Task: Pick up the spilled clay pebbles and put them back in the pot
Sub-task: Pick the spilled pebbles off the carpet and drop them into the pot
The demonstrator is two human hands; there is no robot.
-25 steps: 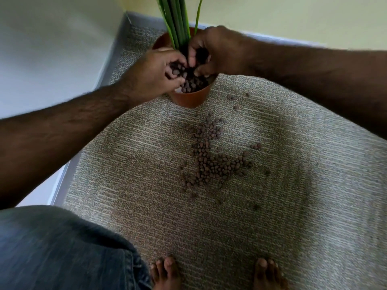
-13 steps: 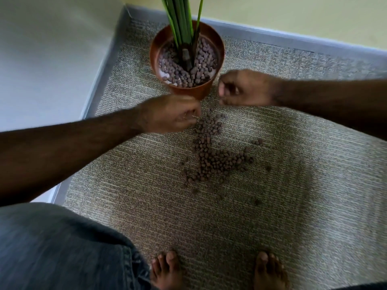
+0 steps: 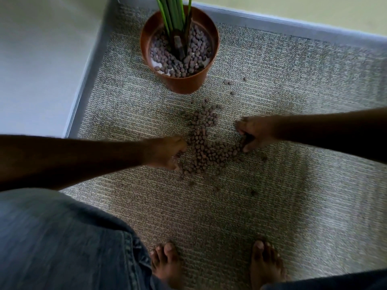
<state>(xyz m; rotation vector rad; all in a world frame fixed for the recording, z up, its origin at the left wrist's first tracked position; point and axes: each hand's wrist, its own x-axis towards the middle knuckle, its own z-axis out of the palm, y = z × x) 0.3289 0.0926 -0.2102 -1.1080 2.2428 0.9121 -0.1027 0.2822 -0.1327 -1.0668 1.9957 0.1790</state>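
Note:
A patch of brown clay pebbles (image 3: 206, 146) lies spilled on the grey carpet, below a terracotta pot (image 3: 184, 83) that holds green leaves and more pebbles. My left hand (image 3: 167, 152) rests on the carpet at the patch's left edge, fingers curled down against the pebbles. At the patch's right edge is my right hand (image 3: 254, 132), its fingers cupped around a few pebbles. Whether either hand has hold of any is hidden by the fingers. A few stray pebbles (image 3: 229, 85) lie right of the pot.
The carpet (image 3: 293, 185) is bordered by a grey edge strip (image 3: 88, 84) at left and back, with pale floor beyond. My bare feet (image 3: 166, 262) stand on the carpet's near side, and a denim-clad knee (image 3: 62, 237) fills the lower left.
Both hands left the pot, came down past its front and now sit on either side of the spilled patch. The camera tilted, so the pot shows whole.

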